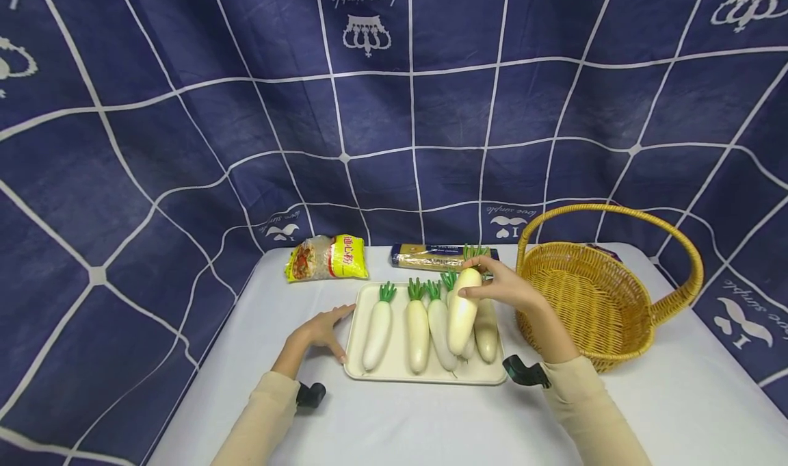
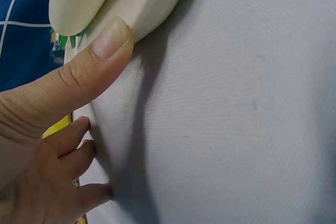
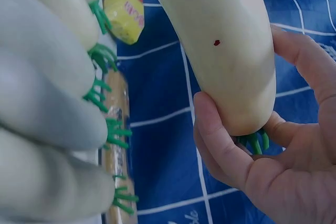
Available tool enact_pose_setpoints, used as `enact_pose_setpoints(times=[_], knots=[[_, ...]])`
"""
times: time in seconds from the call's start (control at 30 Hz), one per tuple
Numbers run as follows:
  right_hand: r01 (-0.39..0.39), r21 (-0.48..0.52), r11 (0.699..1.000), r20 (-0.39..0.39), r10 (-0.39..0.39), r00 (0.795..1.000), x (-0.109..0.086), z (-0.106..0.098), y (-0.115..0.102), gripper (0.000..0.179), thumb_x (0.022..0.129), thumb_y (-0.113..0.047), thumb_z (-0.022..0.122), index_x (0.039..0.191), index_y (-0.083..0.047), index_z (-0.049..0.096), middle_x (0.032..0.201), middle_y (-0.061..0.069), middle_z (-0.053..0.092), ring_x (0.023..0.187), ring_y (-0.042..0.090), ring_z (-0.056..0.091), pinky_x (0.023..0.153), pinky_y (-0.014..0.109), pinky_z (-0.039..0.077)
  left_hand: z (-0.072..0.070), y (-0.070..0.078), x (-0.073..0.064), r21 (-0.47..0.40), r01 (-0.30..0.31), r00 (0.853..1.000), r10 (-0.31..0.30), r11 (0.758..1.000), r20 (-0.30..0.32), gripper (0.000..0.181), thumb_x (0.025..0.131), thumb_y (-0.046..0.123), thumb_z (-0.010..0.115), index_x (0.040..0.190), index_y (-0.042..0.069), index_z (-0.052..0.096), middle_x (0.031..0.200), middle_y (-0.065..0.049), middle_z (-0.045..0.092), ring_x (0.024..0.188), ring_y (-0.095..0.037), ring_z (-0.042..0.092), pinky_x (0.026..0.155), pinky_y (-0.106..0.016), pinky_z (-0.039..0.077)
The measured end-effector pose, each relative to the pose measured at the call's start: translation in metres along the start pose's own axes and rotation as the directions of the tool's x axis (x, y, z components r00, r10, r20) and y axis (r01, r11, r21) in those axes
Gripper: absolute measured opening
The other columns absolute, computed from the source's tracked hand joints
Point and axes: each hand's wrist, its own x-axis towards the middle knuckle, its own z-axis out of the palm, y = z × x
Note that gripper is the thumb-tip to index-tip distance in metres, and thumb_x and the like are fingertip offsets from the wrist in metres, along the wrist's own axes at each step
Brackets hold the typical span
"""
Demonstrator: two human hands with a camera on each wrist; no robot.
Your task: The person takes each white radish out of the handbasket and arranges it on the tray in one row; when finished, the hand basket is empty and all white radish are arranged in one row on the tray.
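My right hand (image 1: pixel 509 287) grips a white radish (image 1: pixel 463 319) near its green-stemmed end, above the right part of a cream tray (image 1: pixel 397 336). In the right wrist view, thumb and fingers curl round this radish (image 3: pixel 226 51), which has a small red spot. Several more radishes lie on the tray, among them a white one (image 1: pixel 378 334) at the left and a yellowish one (image 1: pixel 418 336) near the middle. My left hand (image 1: pixel 320 330) is at the tray's left edge with fingers spread. Its thumb (image 2: pixel 89 61) is right at the tray rim in the left wrist view.
A wicker basket (image 1: pixel 585 302) with a tall handle stands to the right of the tray. Behind the tray are a yellow food bag (image 1: pixel 329 257) and a long flat packet (image 1: pixel 425 256). A blue checked cloth (image 1: pixel 382 124) hangs behind the white table (image 1: pixel 418 425).
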Motion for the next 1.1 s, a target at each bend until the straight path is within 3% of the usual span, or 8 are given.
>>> enact_pose_setpoints(times=[0.23,0.43,0.73,1.1], knots=[[0.037,0.027,0.999,0.014,-0.037,0.999,0.019,0.017,-0.006,0.053,0.078,-0.015,0.073,0.122,0.005,0.049,0.108,0.021,0.051,0.091,0.023,0.057,0.079,0.031,0.053,0.0,0.0,0.0,0.001,0.007,1.0,-0.007,1.0,-0.002,0.115,0.048,0.017,0.092,0.147,0.01,0.033,0.15,-0.02,0.029,0.138,-0.042,0.024,0.111,-0.06,0.02],[0.064,0.025,0.998,0.021,-0.065,0.998,0.036,0.034,-0.012,0.053,0.077,-0.015,0.073,0.119,0.006,0.051,0.109,0.02,0.054,0.096,0.026,0.053,0.081,0.032,0.049,-0.002,0.003,0.0,-0.001,0.011,1.0,-0.011,1.0,-0.003,0.115,0.048,0.016,0.092,0.147,0.01,0.032,0.15,-0.019,0.029,0.138,-0.041,0.024,0.111,-0.059,0.02],[0.066,0.052,0.996,0.045,-0.068,0.997,0.062,0.062,-0.02,0.053,0.076,-0.014,0.074,0.12,0.006,0.051,0.109,0.018,0.056,0.096,0.025,0.053,0.078,0.028,0.049,-0.005,0.0,-0.002,-0.026,-0.053,0.999,0.053,0.998,0.011,0.119,0.044,0.028,0.093,0.146,0.012,0.035,0.149,-0.022,0.031,0.137,-0.044,0.025,0.11,-0.061,0.02],[0.039,0.0,0.999,0.074,-0.039,0.996,0.088,0.099,-0.025,0.053,0.075,-0.016,0.075,0.12,0.002,0.052,0.107,0.013,0.056,0.097,0.023,0.052,0.076,0.024,0.048,-0.001,0.001,0.0,-0.009,0.016,1.0,-0.016,1.0,0.009,0.115,0.048,0.017,0.092,0.147,0.01,0.033,0.151,-0.019,0.029,0.139,-0.04,0.023,0.112,-0.057,0.019]])
